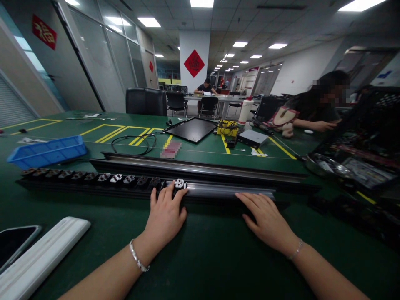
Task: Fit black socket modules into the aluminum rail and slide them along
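A long black rail [218, 191] lies across the green table in front of me. Several small socket modules [115, 178] sit in a row in its left part. My left hand [164, 213] rests on the rail, fingers stretched out, fingertips touching the last module [179, 183] in the row. My right hand [265, 216] lies flat on the bare grey stretch of the rail, fingers spread, holding nothing. A second long black rail [200, 168] lies just behind the first.
A blue bin [46, 152] stands at the left. A white strip [40, 254] and a phone [14, 243] lie near left. A black cable [134, 143], a dark panel [190, 129] and a yellow box [227, 128] lie farther back. A person [315, 108] sits at right, beside a tray of parts [343, 166].
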A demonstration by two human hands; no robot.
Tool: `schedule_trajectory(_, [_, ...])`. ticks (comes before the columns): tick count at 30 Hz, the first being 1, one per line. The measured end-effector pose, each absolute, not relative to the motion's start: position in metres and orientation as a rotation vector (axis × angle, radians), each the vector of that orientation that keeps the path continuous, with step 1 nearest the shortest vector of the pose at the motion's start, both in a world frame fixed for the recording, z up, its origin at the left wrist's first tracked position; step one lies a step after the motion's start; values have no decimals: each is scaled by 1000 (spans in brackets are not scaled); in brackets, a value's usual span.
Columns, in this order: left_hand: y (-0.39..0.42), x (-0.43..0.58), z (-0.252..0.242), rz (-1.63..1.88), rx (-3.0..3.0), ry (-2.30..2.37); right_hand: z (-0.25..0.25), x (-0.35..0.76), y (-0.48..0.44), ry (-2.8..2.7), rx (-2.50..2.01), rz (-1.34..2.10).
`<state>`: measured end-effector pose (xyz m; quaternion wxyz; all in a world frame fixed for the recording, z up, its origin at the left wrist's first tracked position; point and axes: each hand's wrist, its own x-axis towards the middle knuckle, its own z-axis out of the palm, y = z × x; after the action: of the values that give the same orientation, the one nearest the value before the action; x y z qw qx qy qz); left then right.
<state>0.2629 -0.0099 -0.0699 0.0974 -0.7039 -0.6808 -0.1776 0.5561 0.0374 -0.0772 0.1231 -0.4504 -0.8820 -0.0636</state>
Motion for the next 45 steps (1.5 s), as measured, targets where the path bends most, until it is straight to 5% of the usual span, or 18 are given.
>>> schedule_trajectory(45, [-12,267,-73,-490,-2113,-1983,-76,555,37,-2586,-1310,-177])
